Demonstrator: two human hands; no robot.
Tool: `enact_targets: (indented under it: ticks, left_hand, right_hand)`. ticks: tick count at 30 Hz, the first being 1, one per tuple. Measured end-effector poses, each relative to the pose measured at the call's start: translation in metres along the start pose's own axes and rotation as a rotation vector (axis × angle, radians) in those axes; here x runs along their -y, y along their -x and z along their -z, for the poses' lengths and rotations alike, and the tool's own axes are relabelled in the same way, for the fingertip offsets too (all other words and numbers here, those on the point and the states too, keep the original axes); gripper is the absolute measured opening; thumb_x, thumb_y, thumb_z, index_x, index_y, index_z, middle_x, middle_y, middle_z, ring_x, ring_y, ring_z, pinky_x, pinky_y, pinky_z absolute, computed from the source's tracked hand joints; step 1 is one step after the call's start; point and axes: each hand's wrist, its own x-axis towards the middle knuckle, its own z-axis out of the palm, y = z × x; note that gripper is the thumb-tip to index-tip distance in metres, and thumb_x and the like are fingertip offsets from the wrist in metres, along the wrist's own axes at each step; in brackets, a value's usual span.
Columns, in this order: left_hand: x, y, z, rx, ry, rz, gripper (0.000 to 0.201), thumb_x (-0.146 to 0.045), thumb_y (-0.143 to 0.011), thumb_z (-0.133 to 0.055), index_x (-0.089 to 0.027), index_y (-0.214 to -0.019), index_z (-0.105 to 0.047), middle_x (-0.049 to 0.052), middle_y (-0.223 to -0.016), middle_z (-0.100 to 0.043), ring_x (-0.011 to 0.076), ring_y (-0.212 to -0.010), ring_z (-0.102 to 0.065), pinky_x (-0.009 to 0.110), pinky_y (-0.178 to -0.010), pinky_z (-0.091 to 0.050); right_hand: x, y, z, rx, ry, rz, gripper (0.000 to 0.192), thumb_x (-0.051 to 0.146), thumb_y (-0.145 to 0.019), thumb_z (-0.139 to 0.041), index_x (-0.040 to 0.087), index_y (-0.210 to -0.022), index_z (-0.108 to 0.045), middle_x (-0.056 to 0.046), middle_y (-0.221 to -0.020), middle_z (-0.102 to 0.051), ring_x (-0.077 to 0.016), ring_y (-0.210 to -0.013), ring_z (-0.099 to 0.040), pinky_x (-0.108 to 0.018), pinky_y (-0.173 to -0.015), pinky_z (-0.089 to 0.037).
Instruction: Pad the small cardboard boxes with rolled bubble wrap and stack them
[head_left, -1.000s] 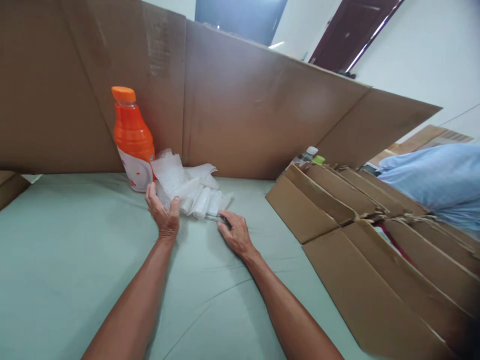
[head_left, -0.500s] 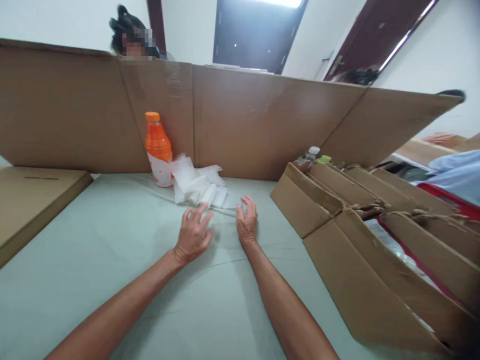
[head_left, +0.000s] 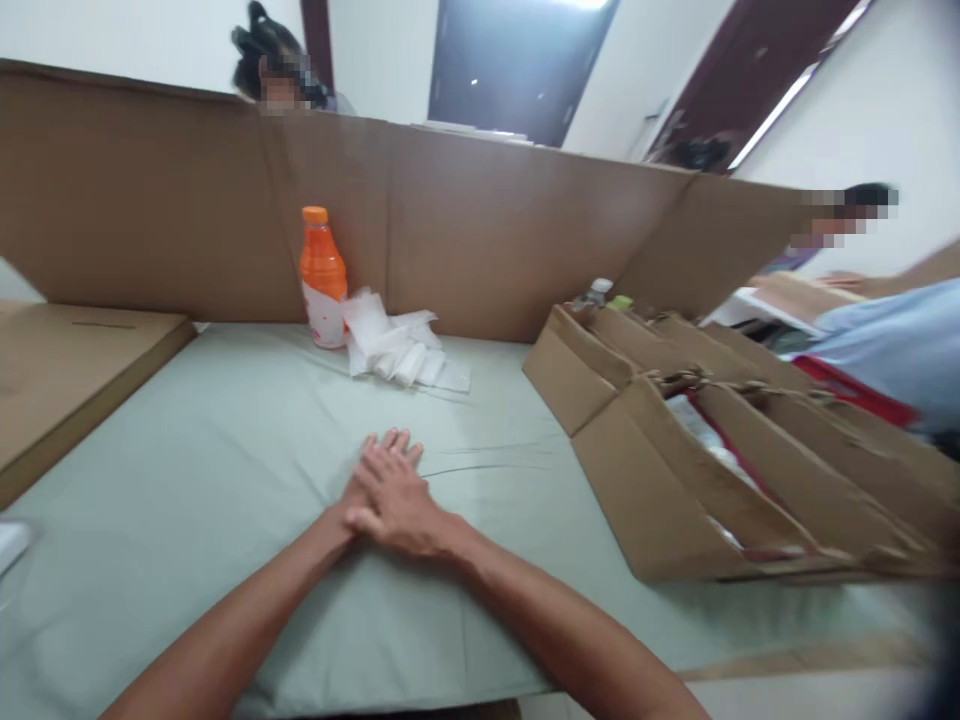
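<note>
My right hand (head_left: 401,505) lies flat across the back of my left hand (head_left: 358,488), fingers extended. Only the fingertips and thumb side of the left hand show from under it; those fingers look stretched out on the pale green tablecloth (head_left: 247,440). Neither hand holds anything visible. Beyond them, a crumpled bundle of thin white translucent plastic (head_left: 394,350) rests on the cloth. It sits against the foot of an orange drink bottle (head_left: 322,265) with an orange cap and a white label, standing upright.
A cardboard partition (head_left: 480,230) runs along the back. To the right stands a divided cardboard box (head_left: 622,490) with bottles and packets in its compartments. A flat cardboard box (head_left: 90,350) lies at left. Two people (head_left: 274,60) are partly visible beyond the partition.
Both hands have drawn back from the white plastic bundle towards me. The right hand has moved left onto the left one. The view has shifted slightly, and a second person shows at right.
</note>
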Motion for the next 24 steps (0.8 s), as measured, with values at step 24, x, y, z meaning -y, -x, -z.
enact_targets:
  ticks: [24]
  left_hand:
    - [-0.031, 0.032, 0.034, 0.06, -0.062, -0.084, 0.052, -0.044, -0.098, -0.048, -0.019, -0.142, -0.056, 0.02, -0.154, -0.048, 0.0376, -0.145, -0.04, 0.059, -0.117, -0.029]
  right_hand:
    - [-0.041, 0.163, 0.166, -0.607, 0.571, -0.429, 0.038, 0.039, -0.094, -0.056, 0.018, -0.125, -0.064, -0.019, -0.142, -0.058, -0.0356, -0.134, -0.049, -0.054, -0.108, -0.037]
